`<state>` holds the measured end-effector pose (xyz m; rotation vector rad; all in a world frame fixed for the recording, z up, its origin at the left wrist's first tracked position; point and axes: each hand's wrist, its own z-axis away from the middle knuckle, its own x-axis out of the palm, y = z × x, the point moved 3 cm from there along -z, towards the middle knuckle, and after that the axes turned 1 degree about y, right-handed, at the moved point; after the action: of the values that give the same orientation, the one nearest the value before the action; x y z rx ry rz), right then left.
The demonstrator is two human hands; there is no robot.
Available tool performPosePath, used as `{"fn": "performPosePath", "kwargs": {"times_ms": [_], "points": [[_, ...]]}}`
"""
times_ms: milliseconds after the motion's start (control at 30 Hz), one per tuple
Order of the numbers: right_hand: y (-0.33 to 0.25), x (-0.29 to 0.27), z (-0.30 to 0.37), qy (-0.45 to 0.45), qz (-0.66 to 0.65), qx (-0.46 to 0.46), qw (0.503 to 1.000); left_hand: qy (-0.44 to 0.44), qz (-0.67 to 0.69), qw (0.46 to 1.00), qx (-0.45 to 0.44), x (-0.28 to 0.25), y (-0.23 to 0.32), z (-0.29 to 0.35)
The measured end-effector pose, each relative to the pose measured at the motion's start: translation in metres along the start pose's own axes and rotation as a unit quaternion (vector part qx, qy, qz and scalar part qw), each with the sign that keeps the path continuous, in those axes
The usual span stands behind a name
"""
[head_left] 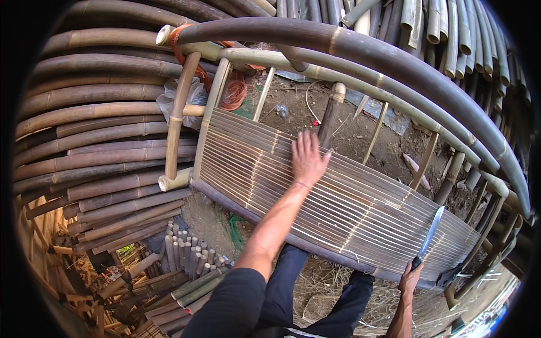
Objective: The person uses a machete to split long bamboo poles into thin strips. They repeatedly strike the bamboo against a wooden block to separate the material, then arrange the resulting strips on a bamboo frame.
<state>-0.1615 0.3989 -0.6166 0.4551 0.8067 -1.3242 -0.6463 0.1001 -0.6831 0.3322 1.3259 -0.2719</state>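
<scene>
In front of me stands a bamboo bench whose slatted seat (225, 152) is made of many thin split strips laid side by side. My left hand (309, 158) lies flat on the far strips of the seat, its fingers spread and nothing in it. At the near right, my right hand (409, 279) is wrapped round the dark handle of a machete (432, 232). Its long blade points away from me, over the right end of the seat. A thick dark bamboo pole (360, 42) runs along the bench's far side as a top rail.
Long bamboo poles (107, 110) lie stacked at the left. More cut poles (451, 34) fill the far right. Short bamboo pieces (189, 250) stand bundled at the lower left. Orange twine (234, 93) and a plastic bag (180, 98) are by the bench's far left corner.
</scene>
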Motion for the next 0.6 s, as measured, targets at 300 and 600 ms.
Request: {"fn": "performPosePath", "kwargs": {"times_ms": [300, 600], "points": [[-0.092, -0.04, 0.136, 0.125, -0.16, 0.072, 0.977, -0.235, -0.021, 0.963, 0.127, -0.055, -0.026, -0.01], [0.081, -0.053, 0.346, 0.05, -0.184, 0.325, 0.926, -0.365, 0.07, 0.896, 0.243, -0.14, 0.084, 0.137]]}}
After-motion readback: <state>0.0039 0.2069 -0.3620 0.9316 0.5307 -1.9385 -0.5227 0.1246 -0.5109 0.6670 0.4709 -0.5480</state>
